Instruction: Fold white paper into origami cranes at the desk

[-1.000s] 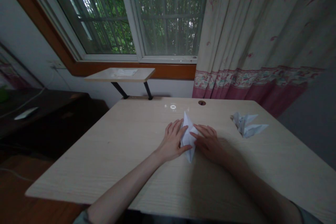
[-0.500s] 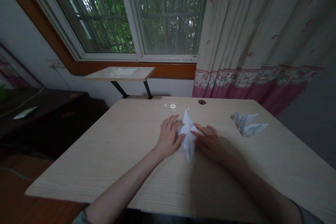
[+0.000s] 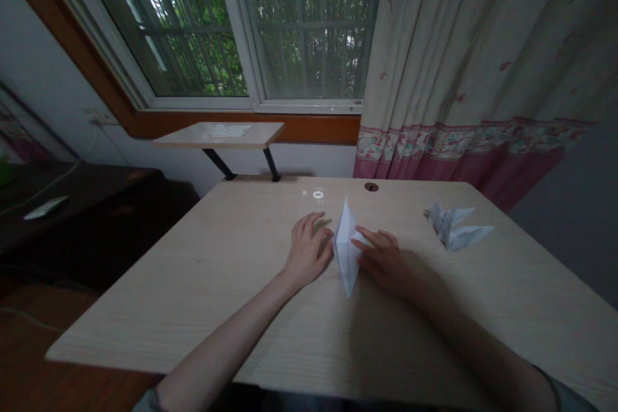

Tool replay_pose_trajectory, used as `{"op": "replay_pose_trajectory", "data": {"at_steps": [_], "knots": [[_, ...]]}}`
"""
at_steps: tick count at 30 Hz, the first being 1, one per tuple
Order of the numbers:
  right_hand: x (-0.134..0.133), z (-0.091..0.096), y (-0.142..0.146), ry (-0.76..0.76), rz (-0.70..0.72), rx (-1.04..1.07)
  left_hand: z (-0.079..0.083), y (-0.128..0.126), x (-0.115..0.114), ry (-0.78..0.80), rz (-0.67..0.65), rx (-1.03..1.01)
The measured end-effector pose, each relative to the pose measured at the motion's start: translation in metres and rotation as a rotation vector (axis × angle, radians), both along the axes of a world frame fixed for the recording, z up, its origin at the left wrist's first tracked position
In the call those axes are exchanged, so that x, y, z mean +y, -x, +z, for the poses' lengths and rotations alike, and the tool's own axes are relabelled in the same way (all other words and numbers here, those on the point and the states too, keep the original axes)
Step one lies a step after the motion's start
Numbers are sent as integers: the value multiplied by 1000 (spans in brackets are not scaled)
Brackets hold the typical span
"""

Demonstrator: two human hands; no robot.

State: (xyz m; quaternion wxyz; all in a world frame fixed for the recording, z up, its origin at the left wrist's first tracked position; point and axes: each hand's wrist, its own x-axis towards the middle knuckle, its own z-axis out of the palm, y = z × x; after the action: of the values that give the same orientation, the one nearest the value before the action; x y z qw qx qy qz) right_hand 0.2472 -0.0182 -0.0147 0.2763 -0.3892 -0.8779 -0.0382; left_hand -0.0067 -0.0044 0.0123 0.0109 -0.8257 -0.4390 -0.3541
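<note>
A long, diamond-shaped piece of white folded paper (image 3: pixel 346 248) stands with its points toward and away from me, in the middle of the table. My right hand (image 3: pixel 383 259) has its fingers on the paper's right side and seems to pinch a flap there. On the other side, my left hand (image 3: pixel 309 250) is beside the paper's left edge, its curved fingers apart; whether a fingertip touches the paper is hard to tell. To the right lies a folded paper crane (image 3: pixel 454 228), apart from both hands.
The pale wooden table (image 3: pixel 232 335) reaches toward the window wall. At its back left rises a small shelf (image 3: pixel 183 135) on dark legs, with a white sheet (image 3: pixel 229 131) on top. A round cable hole (image 3: pixel 371 187) sits near the back edge. A curtain (image 3: pixel 449 64) hangs behind.
The paper's left flap has turned over toward the right, so a smoother face shows and its outline is narrower. My left hand has drawn slightly left; my right hand has barely moved.
</note>
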Motion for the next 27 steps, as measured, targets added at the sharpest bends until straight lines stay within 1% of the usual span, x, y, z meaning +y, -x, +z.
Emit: {"op": "replay_pose_trajectory", "data": {"at_steps": [4,10,16,20,24,27], "knots": [[2,0,-1,12,35,36,-3,0,0,20,-56,32],[0,4,0,29,52,54,-4,-3,-1,59,-87,86],[2,2,0,-43,85,100,-7,-3,-1,124,-92,155],[4,-1,-1,-71,119,127,-6,-4,-2,173,-113,181],[5,-4,-2,-81,126,150,-4,-4,-2,185,-135,163],[4,-4,-1,-78,93,168,-5,-4,-1,189,-132,99]]}}
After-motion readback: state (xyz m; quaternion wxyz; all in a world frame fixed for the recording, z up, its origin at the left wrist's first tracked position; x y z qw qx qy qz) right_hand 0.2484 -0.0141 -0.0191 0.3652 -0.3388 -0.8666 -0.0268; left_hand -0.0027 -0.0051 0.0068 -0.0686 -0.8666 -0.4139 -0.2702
